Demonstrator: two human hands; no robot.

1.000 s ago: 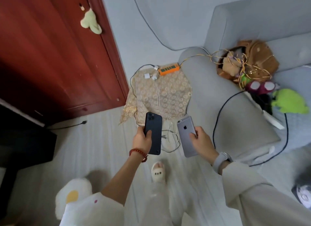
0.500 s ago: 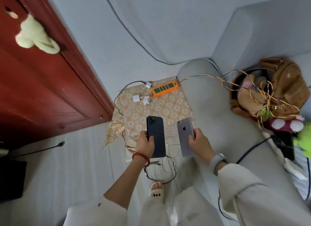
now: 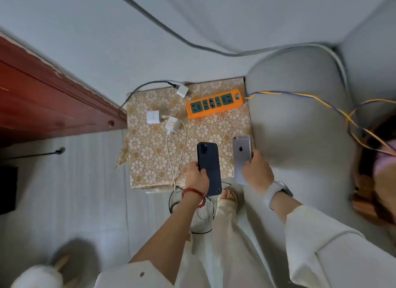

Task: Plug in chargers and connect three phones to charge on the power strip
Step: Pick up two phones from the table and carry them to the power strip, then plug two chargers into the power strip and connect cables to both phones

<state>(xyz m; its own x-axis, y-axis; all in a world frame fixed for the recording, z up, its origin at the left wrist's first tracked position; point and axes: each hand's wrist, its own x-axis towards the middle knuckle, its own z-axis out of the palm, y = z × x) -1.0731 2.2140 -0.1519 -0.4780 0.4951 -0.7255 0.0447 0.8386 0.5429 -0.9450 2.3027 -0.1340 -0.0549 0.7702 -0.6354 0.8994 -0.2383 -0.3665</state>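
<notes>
Head view: your left hand [image 3: 196,176] grips a dark phone [image 3: 209,168], back up; your right hand [image 3: 257,172] grips a silver phone [image 3: 242,157], back up. Both are held over the near edge of a patterned tabletop [image 3: 154,159]. On it: an orange power strip [image 3: 214,104], sockets bare, and three white chargers [image 3: 172,124], unplugged, just left of the strip.

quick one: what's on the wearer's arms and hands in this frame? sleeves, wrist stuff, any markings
Left hand: bare, with a red beaded bracelet at the wrist. The cream fabric sleeve is pushed up near the elbow and has a small dark dot on it. Right hand: bare, with a watch with pale grey strap on the wrist. The loose cream sleeve reaches the forearm. No rings or gloves visible.
</notes>
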